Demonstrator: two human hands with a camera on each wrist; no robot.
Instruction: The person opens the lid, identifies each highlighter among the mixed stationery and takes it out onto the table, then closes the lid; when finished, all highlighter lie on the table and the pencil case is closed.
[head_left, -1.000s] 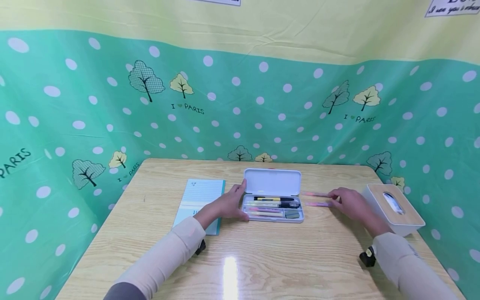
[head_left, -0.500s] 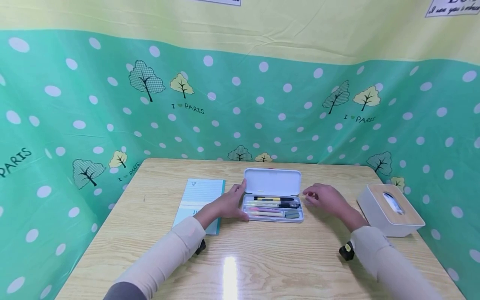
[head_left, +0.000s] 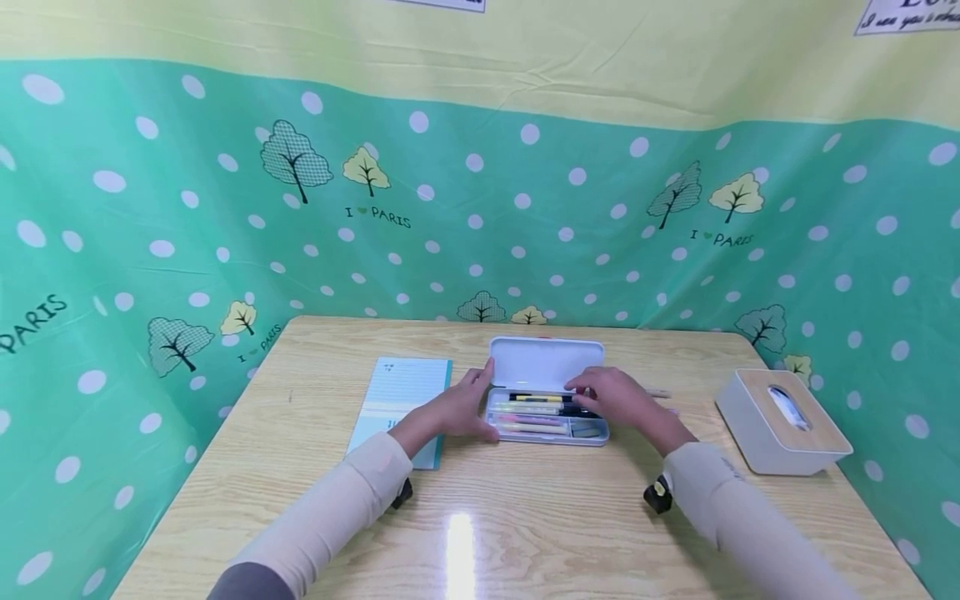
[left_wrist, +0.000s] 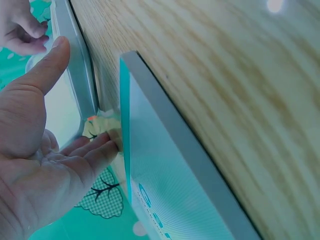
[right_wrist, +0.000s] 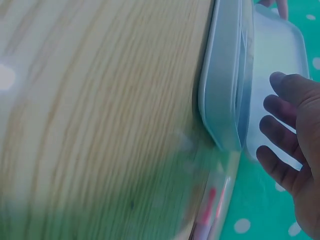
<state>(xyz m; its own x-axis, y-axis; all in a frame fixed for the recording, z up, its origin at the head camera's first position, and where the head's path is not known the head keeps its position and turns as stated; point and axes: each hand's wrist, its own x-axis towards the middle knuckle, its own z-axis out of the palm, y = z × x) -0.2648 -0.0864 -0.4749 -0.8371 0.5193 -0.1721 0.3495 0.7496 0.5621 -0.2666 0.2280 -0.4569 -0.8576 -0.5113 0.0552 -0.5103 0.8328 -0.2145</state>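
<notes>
A white pencil case [head_left: 546,362] lies with its lid raised at the middle of the table. Inside are a yellow and black pen [head_left: 540,398], several pale pens [head_left: 531,426] and a grey block [head_left: 587,431] in the small front compartment. My left hand [head_left: 459,410] rests at the case's left end, thumb toward the front corner and fingers beside the lid. Over the right end of the case, my right hand [head_left: 613,397] has its fingers slightly bent and spread, with nothing between them in the right wrist view. Two pens lie partly hidden behind it, one with a pink part [right_wrist: 211,205].
A light blue notebook [head_left: 401,392] lies left of the case, partly under my left forearm. A white tissue box with a wooden top [head_left: 765,417] stands near the table's right edge. A green and yellow patterned curtain [head_left: 480,208] hangs behind the table [head_left: 525,517].
My right hand has moved left, from the two pens on the table to over the right end of the case. My left hand stays at the case.
</notes>
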